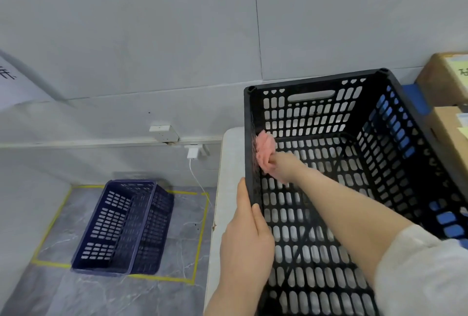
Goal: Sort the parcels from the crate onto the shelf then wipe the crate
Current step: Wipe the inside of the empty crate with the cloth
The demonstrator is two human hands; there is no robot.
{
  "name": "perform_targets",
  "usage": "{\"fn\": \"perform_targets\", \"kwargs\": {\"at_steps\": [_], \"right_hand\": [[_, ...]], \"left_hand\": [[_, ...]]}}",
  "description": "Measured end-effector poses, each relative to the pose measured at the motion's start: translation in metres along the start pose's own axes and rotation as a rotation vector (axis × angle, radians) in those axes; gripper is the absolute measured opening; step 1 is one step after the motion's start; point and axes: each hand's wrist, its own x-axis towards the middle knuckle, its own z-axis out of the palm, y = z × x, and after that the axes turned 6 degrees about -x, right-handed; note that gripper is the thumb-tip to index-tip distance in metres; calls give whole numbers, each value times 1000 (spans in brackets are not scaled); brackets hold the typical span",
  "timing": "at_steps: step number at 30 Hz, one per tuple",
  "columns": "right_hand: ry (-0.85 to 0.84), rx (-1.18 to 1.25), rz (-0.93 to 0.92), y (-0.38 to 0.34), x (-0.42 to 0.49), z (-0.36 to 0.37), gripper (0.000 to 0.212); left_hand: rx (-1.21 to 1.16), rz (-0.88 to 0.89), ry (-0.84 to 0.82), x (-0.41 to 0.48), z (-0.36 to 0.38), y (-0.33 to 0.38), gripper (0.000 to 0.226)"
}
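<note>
Black crate (pixel 354 163) sits in the right half of the frame on a pale tabletop (pixel 231 163), no parcels visible inside it; judged stage: sorting done, wiping under way. Crate is rigid moulded plastic, walls and floor pierced with rows of rounded slots, a handle cut-out in the far end wall; its long axis runs from lower frame toward the upper right. Pink cloth (pixel 264 155), soft and bunched, is pressed against the inner face of the crate's left wall near the far corner. Right hand (pixel 281 166) reaches in from the lower right, fingers curled tight round the cloth; the cloth lies to the frame-left of the knuckles, against the wall. Left hand (pixel 247 234) is outside, lower centre, thumb hooked over the left rim and fingers wrapped on the outer face, steadying it. The unwiped length of that wall runs back toward the left hand, so the right hand is the one to draw along it. Cardboard boxes (pixel 445 82) stand at the right edge, just beyond the crate. A dark blue crate (pixel 119 227) lies on the grey floor, lower left, inside a yellow tape outline (pixel 200 237).
</note>
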Motion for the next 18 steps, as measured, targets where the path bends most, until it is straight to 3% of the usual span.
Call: {"fn": "perform_targets", "kwargs": {"at_steps": [1,3,5,7,8,10,11,14,18], "right_hand": [[38,149,24,-2,0,-9,31],[214,667,175,-13,-7,-30,32],[524,1140,311,-29,-19,-48,38],[688,1294,142,-48,-30,-56,35],[667,1304,-10,-58,-37,-55,34],[647,857,-327,-71,-46,-38,51],[682,646,-388,-70,-46,-27,64],[758,548,-391,-63,-43,-8,74],[575,511,-226,-51,-30,14,52]], "left_hand": [[-6,0,4,0,0,1,55],[-4,-11,13,2,1,1,56],[-5,-23,20,2,2,0,58],[-11,-33,19,2,2,0,59],[-13,-36,17,1,2,0,58],[-15,-41,11,1,2,1,58],[-16,-43,9,2,2,0,58],[1,-42,4,2,3,1,57],[2,-31,20,0,1,2,56]]}}
